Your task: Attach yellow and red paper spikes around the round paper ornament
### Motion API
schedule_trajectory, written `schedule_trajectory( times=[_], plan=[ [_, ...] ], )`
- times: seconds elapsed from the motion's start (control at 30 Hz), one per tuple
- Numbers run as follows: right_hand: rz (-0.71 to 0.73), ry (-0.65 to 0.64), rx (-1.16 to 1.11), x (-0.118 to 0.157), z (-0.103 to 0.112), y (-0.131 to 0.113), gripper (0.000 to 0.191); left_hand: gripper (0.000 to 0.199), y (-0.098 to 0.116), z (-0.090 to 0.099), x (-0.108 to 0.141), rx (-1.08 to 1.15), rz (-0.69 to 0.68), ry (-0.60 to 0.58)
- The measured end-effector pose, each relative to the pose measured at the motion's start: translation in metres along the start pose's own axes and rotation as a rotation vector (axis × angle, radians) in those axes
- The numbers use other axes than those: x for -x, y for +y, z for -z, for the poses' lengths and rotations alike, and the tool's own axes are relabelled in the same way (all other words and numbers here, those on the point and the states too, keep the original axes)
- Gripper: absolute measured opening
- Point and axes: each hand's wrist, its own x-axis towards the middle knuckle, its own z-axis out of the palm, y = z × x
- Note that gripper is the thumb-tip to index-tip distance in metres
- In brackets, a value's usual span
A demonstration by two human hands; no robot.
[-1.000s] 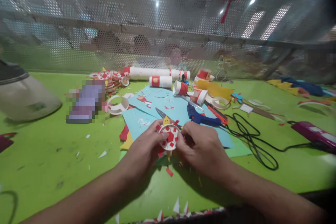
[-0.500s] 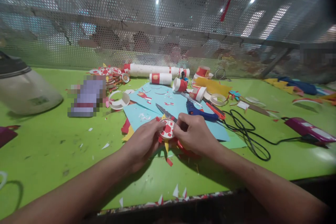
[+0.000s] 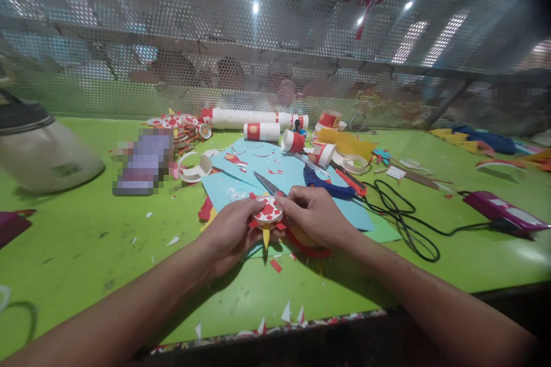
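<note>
On my feed, the disc (image 3: 268,210) has just tipped flatter, which I take as bringing its edge within reach. It's between the hands, by the near side of the blue paper (image 3: 217,184). The left hand (image 3: 230,229) clasps it, thumb on top; the right hand (image 3: 317,217), fingers drawn together, pinches its right edge. Compared with the first frame, the yellow tail (image 3: 266,238) shows more clearly, and more of the scissors (image 3: 266,183) shows.
</note>
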Motion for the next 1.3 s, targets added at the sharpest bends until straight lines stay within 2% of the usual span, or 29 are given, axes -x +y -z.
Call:
schedule_trajectory(
  times=[0.2, 0.33, 0.47, 0.53, 0.73, 0.97, 1.07, 1.2, 1.3],
  plan=[
    [0.058, -0.074, -0.166, 0.002, 0.013, 0.0, 0.021, 0.017, 0.003, 0.0, 0.002, -0.004, 0.007, 0.046],
    [0.144, -0.109, -0.145, 0.005, 0.021, -0.001, 0.018, 0.017, 0.006, -0.001, 0.002, 0.002, 0.02, 0.029],
    [0.19, -0.271, -0.119, 0.006, 0.025, -0.004, 0.021, 0.017, 0.005, 0.002, 0.002, 0.014, 0.039, -0.005],
    [0.177, -0.302, -0.13, 0.007, 0.026, -0.006, 0.019, 0.017, 0.004, 0.003, 0.002, 0.013, 0.049, -0.045],
    [0.178, -0.275, -0.201, 0.007, 0.025, -0.005, 0.012, 0.017, 0.004, 0.005, 0.002, 0.108, 0.114, -0.136],
    [0.369, -0.164, -0.188, 0.006, 0.02, 0.0, 0.007, 0.011, 0.001, 0.005, 0.001, 0.155, 0.073, -0.079],
    [0.398, -0.105, -0.159, 0.008, 0.015, -0.001, 0.011, 0.011, 0.001, 0.004, 0.001, 0.122, 0.031, -0.045],
    [0.349, -0.023, -0.122, 0.012, 0.015, -0.004, 0.02, 0.01, 0.007, 0.001, 0.002, 0.097, -0.011, 0.006],
    [0.214, 0.041, -0.154, 0.012, 0.017, -0.006, 0.016, 0.01, 0.01, 0.001, 0.005, 0.07, -0.067, 0.027]
  ],
)
